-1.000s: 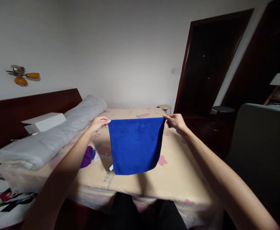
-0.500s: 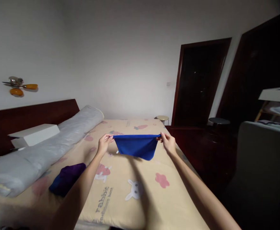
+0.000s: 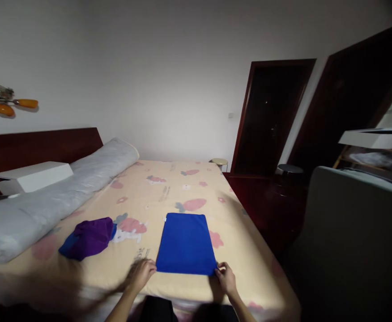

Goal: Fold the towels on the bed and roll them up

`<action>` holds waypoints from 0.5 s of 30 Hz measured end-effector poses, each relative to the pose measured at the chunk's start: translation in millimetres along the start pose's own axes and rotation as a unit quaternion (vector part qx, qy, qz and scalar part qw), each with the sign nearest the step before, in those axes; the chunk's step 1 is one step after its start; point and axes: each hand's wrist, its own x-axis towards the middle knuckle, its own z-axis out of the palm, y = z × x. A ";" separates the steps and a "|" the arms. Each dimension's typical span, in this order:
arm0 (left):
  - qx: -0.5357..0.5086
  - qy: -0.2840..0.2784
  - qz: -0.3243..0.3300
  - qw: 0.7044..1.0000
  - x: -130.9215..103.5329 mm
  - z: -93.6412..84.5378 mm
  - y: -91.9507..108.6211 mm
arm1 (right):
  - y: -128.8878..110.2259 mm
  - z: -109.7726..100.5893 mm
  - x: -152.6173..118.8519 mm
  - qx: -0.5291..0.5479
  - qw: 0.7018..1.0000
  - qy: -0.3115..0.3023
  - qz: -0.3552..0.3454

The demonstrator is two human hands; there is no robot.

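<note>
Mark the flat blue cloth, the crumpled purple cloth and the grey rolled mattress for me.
flat blue cloth (image 3: 186, 243), head view, middle
crumpled purple cloth (image 3: 95, 235), head view, centre
grey rolled mattress (image 3: 61, 199), head view, side

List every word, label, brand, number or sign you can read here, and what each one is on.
None reads clearly enough to quote.
Cream bed sheet with pink printed motifs: dark lettering beside the left hand, blurred and shadowed; fainter lettering farther back, too small.
Small white tag at a far corner of the flat blue cloth: too small.
</note>
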 end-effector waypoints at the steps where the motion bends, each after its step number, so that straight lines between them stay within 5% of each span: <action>1: 0.018 -0.018 0.005 1.000 -3.7 3.3 -2.3 | 8.6 -0.1 -2.2 -0.017 1.000 -0.003 0.009; 11: 0.141 -0.112 0.066 0.981 -1.5 -1.9 -2.4 | 40.1 -8.6 8.8 -0.222 0.972 -0.065 0.029; 15: 0.175 -0.101 0.078 0.976 3.4 2.6 14.2 | 35.3 -9.7 8.6 -0.299 0.953 -0.050 0.004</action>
